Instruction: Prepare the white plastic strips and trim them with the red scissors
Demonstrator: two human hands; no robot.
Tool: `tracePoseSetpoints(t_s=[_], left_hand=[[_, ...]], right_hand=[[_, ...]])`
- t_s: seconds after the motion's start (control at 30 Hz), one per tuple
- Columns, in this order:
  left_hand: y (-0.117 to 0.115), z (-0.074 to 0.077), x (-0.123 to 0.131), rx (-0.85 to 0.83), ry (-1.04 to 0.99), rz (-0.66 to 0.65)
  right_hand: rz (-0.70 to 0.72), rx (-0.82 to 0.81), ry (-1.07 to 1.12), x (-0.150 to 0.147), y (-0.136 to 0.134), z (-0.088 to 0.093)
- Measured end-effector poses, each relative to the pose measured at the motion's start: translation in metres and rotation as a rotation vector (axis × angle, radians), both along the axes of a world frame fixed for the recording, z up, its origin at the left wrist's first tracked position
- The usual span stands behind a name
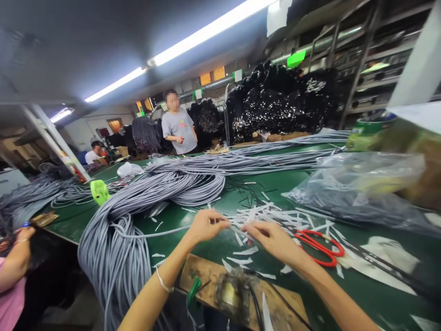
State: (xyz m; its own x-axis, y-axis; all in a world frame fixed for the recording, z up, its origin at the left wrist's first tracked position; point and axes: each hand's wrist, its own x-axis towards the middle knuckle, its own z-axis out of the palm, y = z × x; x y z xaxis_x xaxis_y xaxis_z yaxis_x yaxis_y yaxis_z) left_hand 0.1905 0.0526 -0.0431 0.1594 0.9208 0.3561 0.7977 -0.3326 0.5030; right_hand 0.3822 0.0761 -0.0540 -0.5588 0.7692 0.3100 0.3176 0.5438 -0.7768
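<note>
My left hand (208,225) pinches a grey cable (165,233) close to its end, above the green table. The cable runs back left to a big looped bundle of grey cables (120,230). Just to the right, my right hand (263,232) has its fingers closed together at the cable's end; what exactly sits between those fingertips is too small to make out. Behind both hands lies a pile of white strips (275,214). Scissors with red handles (320,248) rest beside my right wrist.
A wooden board with a metal device (229,294) stands at the front edge. A clear plastic bag (358,184) of dark pieces lies right. A small green fan (99,192) stands left. One person (179,126) stands across the table; another person's arm (19,257) shows left.
</note>
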Motion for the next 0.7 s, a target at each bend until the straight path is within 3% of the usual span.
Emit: tracePoseSetpoints(t_s=[0.07,0.17,0.27,0.4,0.5,0.57,0.7], left_hand=[[0.016,0.003,-0.011,0.037,0.005,0.037],[0.031,0.002,-0.019,0.058,0.020,0.062],[0.034,-0.003,-0.004,0.030,0.051,-0.014],[0.023,-0.009,0.037,0.071,-0.022,-0.343],[0.011,-0.011,0.054,0.156,-0.142,-0.295],[0.003,-0.011,0.052,0.146,-0.176,-0.233],[-0.007,-0.016,0.042,0.090,-0.188,-0.227]], right_hand=[[0.006,-0.040,-0.035,0.009,0.004,0.003],[-0.216,-0.007,-0.006,0.021,0.011,0.007],[-0.382,-0.006,0.111,0.024,0.012,0.009],[-0.359,-0.057,0.291,0.016,0.005,0.009],[-0.401,-0.104,0.477,0.011,0.000,0.009],[-0.385,-0.153,0.527,0.008,-0.002,0.009],[-0.307,-0.239,0.517,-0.001,-0.005,0.007]])
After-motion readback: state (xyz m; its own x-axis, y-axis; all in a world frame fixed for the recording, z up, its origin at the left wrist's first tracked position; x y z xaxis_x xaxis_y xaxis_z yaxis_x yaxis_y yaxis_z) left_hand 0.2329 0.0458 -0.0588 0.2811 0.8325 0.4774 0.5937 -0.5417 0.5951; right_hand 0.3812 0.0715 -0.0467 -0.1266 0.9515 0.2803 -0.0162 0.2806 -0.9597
